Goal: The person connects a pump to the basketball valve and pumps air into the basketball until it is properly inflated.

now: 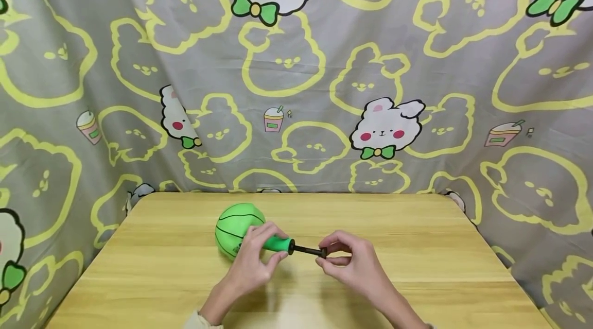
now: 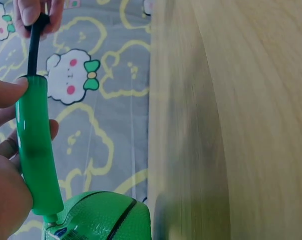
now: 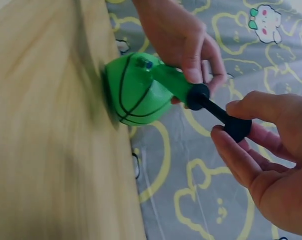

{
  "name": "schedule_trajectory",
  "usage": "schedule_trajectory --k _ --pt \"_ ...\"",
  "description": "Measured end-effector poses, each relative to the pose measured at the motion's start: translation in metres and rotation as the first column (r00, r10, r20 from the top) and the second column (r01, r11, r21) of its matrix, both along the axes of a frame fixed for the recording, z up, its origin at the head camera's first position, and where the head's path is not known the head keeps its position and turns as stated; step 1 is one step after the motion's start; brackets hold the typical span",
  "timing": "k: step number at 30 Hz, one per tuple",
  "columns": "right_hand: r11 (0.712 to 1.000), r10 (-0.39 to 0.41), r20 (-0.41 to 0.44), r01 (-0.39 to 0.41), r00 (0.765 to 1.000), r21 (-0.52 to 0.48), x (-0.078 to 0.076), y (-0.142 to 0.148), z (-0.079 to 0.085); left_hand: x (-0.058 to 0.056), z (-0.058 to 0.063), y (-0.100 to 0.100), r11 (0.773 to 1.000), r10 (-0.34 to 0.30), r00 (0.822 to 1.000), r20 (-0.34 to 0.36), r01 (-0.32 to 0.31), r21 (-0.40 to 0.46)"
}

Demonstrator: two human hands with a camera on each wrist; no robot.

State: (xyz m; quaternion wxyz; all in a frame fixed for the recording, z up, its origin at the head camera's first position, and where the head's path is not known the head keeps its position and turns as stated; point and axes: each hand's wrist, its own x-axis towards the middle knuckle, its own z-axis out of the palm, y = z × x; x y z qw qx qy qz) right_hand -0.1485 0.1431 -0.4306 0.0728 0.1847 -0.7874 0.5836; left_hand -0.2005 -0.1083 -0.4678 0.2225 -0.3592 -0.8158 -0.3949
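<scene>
A green ball [image 1: 235,226] with black seam lines rests on the wooden table, joined to the tip of a small green hand pump [image 1: 278,244]. My left hand [image 1: 252,259] grips the pump's barrel [image 2: 38,145], thumb near its black collar. A black rod [image 3: 213,109] is drawn out of the barrel, and its round end knob [image 3: 237,129] is pinched between the thumb and fingers of my right hand [image 1: 356,262]. The left wrist view has the barrel's lower end against the ball [image 2: 113,217]; the needle itself is hidden.
The wooden table [image 1: 394,231] reaches back to a grey curtain [image 1: 296,113] printed with yellow outlines and white cartoon animals. Shadows of both hands fall on the wood in front of the pump.
</scene>
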Motion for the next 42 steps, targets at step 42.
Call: schedule_trajectory --k 42 --pt "1.000 0.006 -0.144 -0.004 0.990 0.015 -0.004 0.017 0.009 0.003 -0.001 0.009 0.999 0.019 1.000 0.016 -0.019 0.050"
